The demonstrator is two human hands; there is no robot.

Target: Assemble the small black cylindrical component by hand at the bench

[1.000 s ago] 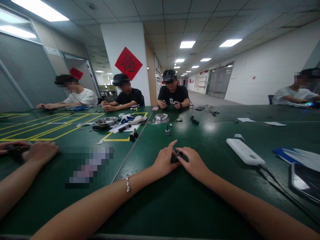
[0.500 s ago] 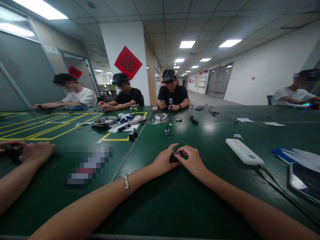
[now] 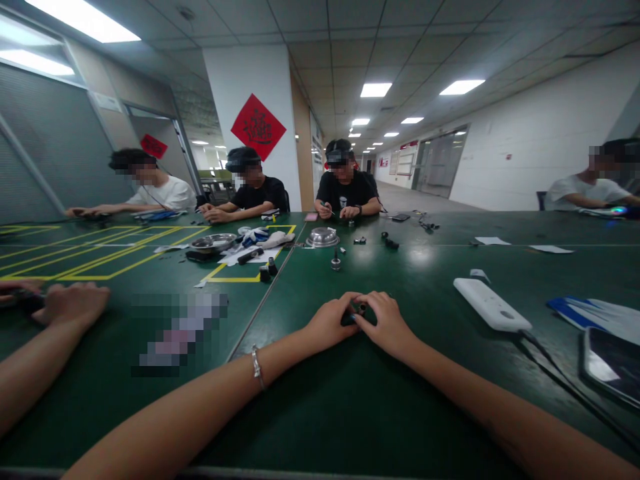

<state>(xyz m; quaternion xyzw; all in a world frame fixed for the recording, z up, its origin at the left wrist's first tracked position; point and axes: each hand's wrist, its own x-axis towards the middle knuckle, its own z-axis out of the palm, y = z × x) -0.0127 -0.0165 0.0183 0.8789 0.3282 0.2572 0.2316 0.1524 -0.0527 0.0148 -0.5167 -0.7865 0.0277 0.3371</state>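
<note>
Here's the left hand (image 3: 330, 321) meeting the right hand (image 3: 387, 320), fingers (image 3: 366, 325) curled in and pinching a small dark part (image 3: 349, 316) between them, low over the glossy green bench (image 3: 325, 413)! Its round, hollow-looking end peeks out; the rest is hidden. Handling looks mid-way, I'd judge: part gripped, not yet put down, finish unclear. Ahead, a shiny metal fitting (image 3: 336, 264) and two squat black pieces (image 3: 264, 273) lie loose, a smooth domed bowl (image 3: 322, 237) beyond.
</note>
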